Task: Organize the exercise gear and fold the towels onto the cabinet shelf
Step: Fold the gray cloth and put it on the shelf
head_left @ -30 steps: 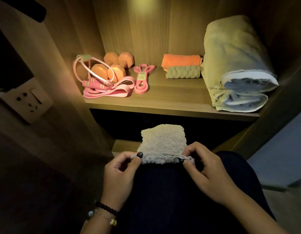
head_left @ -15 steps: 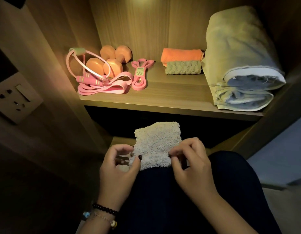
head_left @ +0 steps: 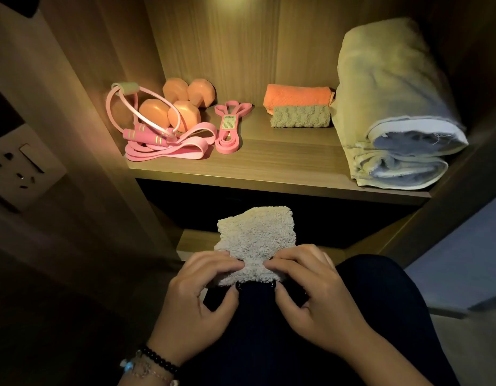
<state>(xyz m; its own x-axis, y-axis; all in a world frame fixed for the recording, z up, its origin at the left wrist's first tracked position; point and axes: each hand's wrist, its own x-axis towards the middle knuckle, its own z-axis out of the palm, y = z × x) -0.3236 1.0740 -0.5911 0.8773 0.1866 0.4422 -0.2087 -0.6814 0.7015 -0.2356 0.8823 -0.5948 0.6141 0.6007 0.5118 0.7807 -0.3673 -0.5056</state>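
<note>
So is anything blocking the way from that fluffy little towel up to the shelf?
Nothing visible. The fluffy towel, pinched by both hands on the lap, faces a bare stretch of shelf between the pink bands and the big rolled towel.

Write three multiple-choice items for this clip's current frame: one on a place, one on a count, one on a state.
1. Where does the small folded orange towel lie?
A. on the lap
B. on the wooden cabinet shelf, behind the grey-green towel
C. on the rolled blanket

2. How many orange dumbbells are on the shelf?
A. two
B. one
C. four

3. How is the fluffy cream towel held?
A. lying untouched
B. by one hand
C. by left hand and right hand

Answers: 1 B, it sits mid-shelf at the back. 2 A, four heads make two. 3 C, fingers of both pinch its near edge.
</note>
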